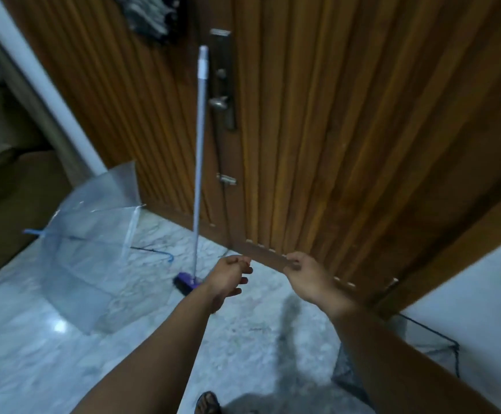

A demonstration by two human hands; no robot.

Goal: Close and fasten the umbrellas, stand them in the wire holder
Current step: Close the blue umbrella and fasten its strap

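A clear umbrella (94, 249) lies open on its side on the marble floor at the left, its blue tip pointing left and its blue hooked handle (168, 258) pointing right. My left hand (228, 276) is stretched out to the right of the umbrella, fingers loosely apart and holding nothing. My right hand (306, 276) is level with it near the foot of the wooden door, fingers curled in with nothing visible in them. The dark wire holder (452, 345) stands at the lower right by the white wall, partly hidden behind my right forearm.
A broom (198, 162) with a purple head leans against the wooden door (333, 130), just beyond my left hand. A dark fabric bundle (150, 16) hangs high on the door. A brown sofa (10, 180) sits at the far left. My sandalled foot (207, 403) shows at the bottom.
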